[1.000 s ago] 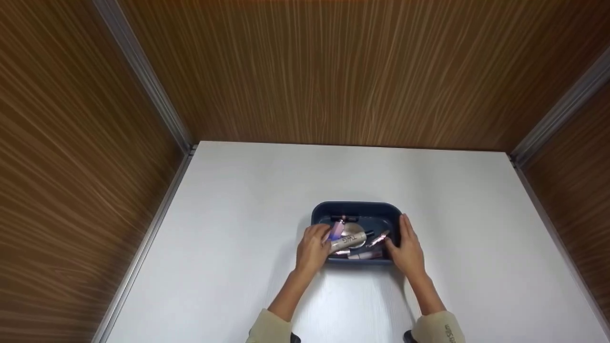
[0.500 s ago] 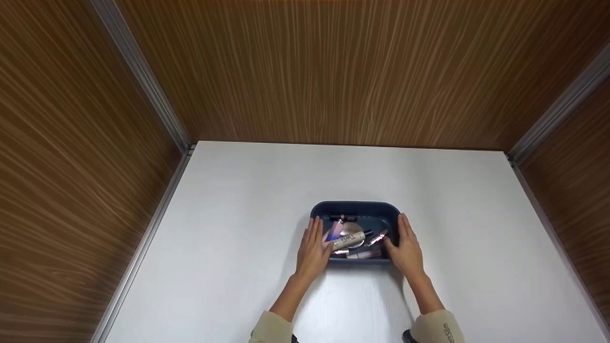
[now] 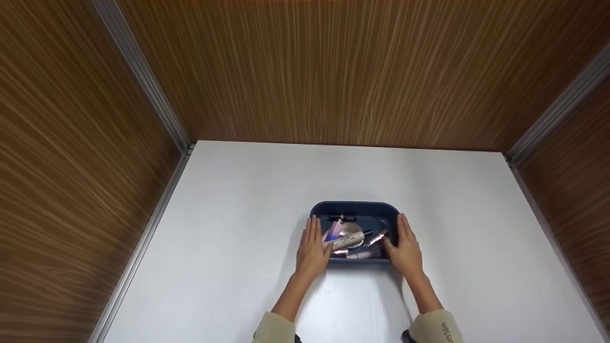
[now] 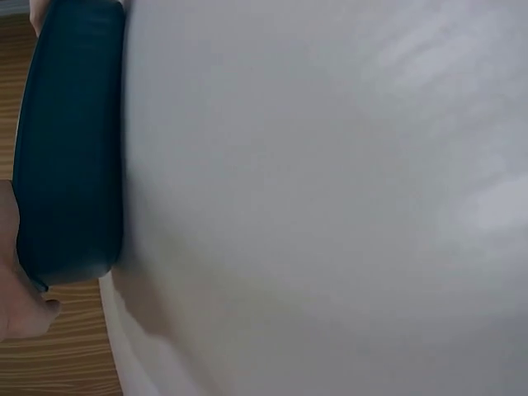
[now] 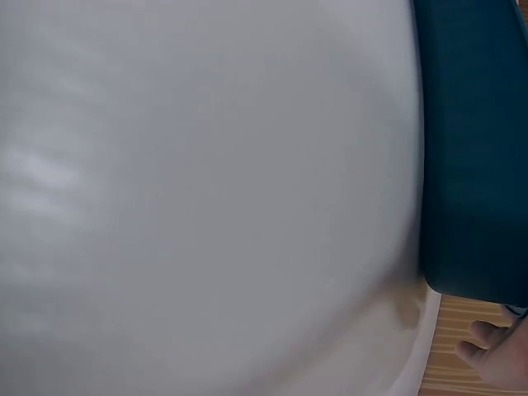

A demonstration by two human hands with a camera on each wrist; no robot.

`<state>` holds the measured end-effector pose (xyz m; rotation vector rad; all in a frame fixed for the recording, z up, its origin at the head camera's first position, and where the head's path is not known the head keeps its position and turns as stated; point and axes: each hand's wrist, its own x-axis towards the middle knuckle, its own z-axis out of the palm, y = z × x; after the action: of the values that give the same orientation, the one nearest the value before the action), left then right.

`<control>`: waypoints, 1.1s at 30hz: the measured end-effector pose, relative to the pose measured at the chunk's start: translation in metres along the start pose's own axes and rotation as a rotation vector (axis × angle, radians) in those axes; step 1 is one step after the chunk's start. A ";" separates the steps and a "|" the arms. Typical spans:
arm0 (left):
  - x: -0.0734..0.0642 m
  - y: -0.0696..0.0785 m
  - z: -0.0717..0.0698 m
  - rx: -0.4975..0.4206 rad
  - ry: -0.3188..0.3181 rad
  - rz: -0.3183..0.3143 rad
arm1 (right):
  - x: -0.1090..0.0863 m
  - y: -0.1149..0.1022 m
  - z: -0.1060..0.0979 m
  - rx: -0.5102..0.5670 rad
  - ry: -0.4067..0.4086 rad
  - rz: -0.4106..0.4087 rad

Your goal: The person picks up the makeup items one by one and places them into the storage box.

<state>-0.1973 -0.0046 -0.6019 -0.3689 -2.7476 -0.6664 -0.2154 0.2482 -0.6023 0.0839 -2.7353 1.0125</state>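
Note:
A dark blue rectangular bin (image 3: 358, 261) stands on the white table, one hand at each short side. My left hand (image 3: 312, 255) holds the left wall, fingers along the outside and thumb over the rim. On the right wall, my right hand (image 3: 407, 252) does likewise. Several cosmetics lie inside: a pale tube marked TWG (image 3: 350, 240), a pink-and-blue tube (image 3: 335, 230), a round pale disc (image 3: 353, 228), a dark stick (image 3: 342, 218), a shiny pink item (image 3: 377, 237) and a pale pink tube (image 3: 362, 255). Both wrist views show the bin's long outer wall (image 4: 73, 148).
Wood-grain panels (image 3: 314, 71) rise behind the white table (image 3: 238, 214) and at its left and right. Grey metal strips (image 3: 143, 66) run along the panel joints. Light sleeves (image 3: 274, 328) cover both forearms near the bottom edge.
My left hand has drawn its fingers back from among the cosmetics and laid them along the bin's left wall. The right hand has barely moved.

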 end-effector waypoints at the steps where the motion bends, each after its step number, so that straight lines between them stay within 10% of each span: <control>1: 0.000 0.000 0.000 0.000 -0.002 -0.001 | 0.000 0.000 0.000 -0.003 -0.004 0.001; 24: 0.003 0.002 0.001 0.016 -0.028 -0.011 | 0.005 0.002 -0.005 -0.070 -0.007 -0.070; 33: 0.020 -0.017 -0.027 -0.176 0.022 -0.090 | 0.025 0.000 -0.031 0.069 -0.055 0.031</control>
<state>-0.2154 -0.0287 -0.5788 -0.2749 -2.7059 -0.9331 -0.2336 0.2690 -0.5734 0.0816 -2.7595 1.1292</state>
